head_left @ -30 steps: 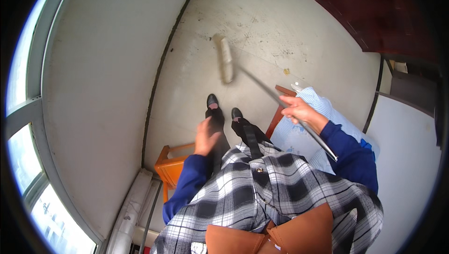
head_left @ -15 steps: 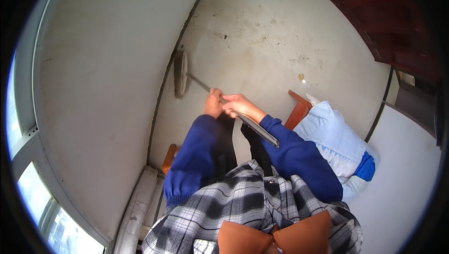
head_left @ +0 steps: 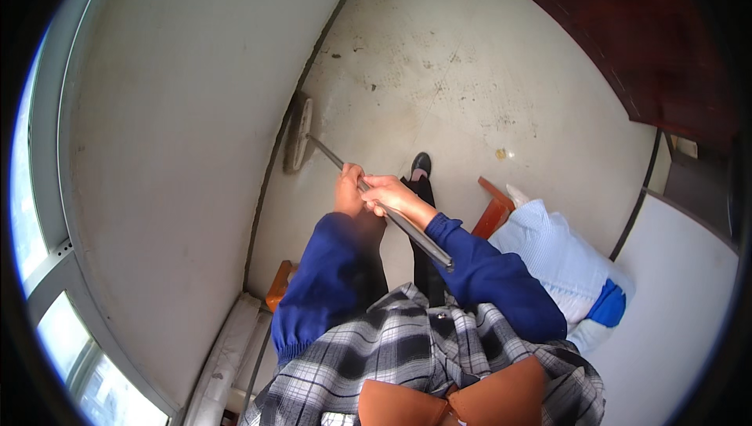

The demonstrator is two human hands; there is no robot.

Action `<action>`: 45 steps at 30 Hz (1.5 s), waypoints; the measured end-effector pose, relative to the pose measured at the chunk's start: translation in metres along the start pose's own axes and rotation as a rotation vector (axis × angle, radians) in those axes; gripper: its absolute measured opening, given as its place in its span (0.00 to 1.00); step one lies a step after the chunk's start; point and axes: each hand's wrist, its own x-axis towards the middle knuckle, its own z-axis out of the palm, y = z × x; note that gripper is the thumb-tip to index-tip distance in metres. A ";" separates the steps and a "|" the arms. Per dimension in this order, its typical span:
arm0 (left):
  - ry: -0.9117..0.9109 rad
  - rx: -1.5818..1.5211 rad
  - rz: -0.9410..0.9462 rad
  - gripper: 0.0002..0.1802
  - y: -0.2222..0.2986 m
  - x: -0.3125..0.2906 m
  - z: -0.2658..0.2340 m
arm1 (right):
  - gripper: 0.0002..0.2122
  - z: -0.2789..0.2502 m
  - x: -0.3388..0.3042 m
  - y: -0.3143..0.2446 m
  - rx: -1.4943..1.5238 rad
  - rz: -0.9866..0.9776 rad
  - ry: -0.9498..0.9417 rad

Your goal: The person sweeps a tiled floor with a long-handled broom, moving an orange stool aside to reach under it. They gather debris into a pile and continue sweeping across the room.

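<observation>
A broom [head_left: 303, 137] with a grey pole, a pale head and dark bristles slants across in front of me. Its head is down on the floor beside the left wall's dark base edge. My left hand [head_left: 348, 189] is wrapped round the pole, on the side toward the broom head. Close beside it, my right hand [head_left: 390, 193] also grips the pole, and the pole's free end reaches back over my right forearm. Both sleeves are blue.
Dark scuffs and specks mark the pale floor [head_left: 439, 97]. A small yellowish bit [head_left: 500, 154] lies right of my shoe [head_left: 421, 163]. Light blue cloth [head_left: 540, 246] drapes over a reddish wooden piece [head_left: 493, 210] at right. Dark red furniture [head_left: 611, 26] stands far right.
The broom head has shifted slightly down in view and stays along the left wall. Both hands have moved a little left and down, still on the pole. My shoe has come into view.
</observation>
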 end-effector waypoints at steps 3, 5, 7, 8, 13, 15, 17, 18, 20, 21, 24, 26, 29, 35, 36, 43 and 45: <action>-0.018 -0.056 0.026 0.10 0.002 0.038 0.023 | 0.31 -0.033 0.014 -0.006 0.105 -0.058 0.034; -0.002 -0.064 0.083 0.09 0.002 0.052 0.039 | 0.33 -0.040 -0.002 -0.027 0.068 -0.016 0.118; -0.103 -0.035 0.059 0.08 0.038 0.068 0.052 | 0.31 -0.054 -0.017 -0.034 0.125 -0.067 0.194; -0.123 -0.029 0.072 0.08 0.056 0.071 0.050 | 0.30 -0.059 -0.025 -0.035 0.141 -0.091 0.180; -0.127 0.117 0.118 0.07 0.075 0.104 0.031 | 0.12 -0.058 -0.036 -0.080 0.176 -0.167 0.104; -0.136 0.207 0.107 0.07 0.060 0.135 0.024 | 0.07 -0.075 -0.008 -0.098 0.120 -0.121 0.031; -0.244 0.165 0.165 0.08 0.045 0.183 0.068 | 0.11 -0.128 0.025 -0.099 0.128 -0.115 0.105; -0.220 0.199 0.149 0.08 0.037 0.185 0.068 | 0.13 -0.126 0.027 -0.104 0.156 -0.110 0.110; -0.170 0.248 0.119 0.08 0.026 0.181 0.077 | 0.19 -0.129 0.016 -0.105 0.224 -0.095 0.082; -0.143 0.223 0.152 0.08 0.027 0.175 0.094 | 0.19 -0.138 0.005 -0.096 0.247 -0.104 0.110; -0.290 0.212 0.211 0.09 0.074 0.156 0.142 | 0.17 -0.165 -0.042 -0.069 0.313 -0.112 0.201; -0.368 0.212 0.225 0.09 0.114 0.135 0.154 | 0.23 -0.166 -0.082 -0.067 0.318 -0.083 0.260; -0.397 0.079 0.273 0.07 0.184 0.111 0.141 | 0.22 -0.160 -0.143 -0.068 0.275 -0.104 0.346; -0.282 0.250 0.186 0.04 0.175 0.067 0.097 | 0.16 -0.149 -0.148 -0.023 -0.425 -0.553 0.419; -0.218 0.268 0.149 0.04 0.151 0.062 0.080 | 0.13 -0.133 -0.147 -0.037 -0.506 -0.674 0.306; -0.175 0.310 -0.166 0.09 0.050 0.060 0.078 | 0.34 -0.117 -0.073 -0.011 0.412 -0.757 -0.103; -0.211 0.195 -0.159 0.10 0.047 0.063 0.093 | 0.31 -0.120 -0.076 -0.012 0.298 -0.834 -0.044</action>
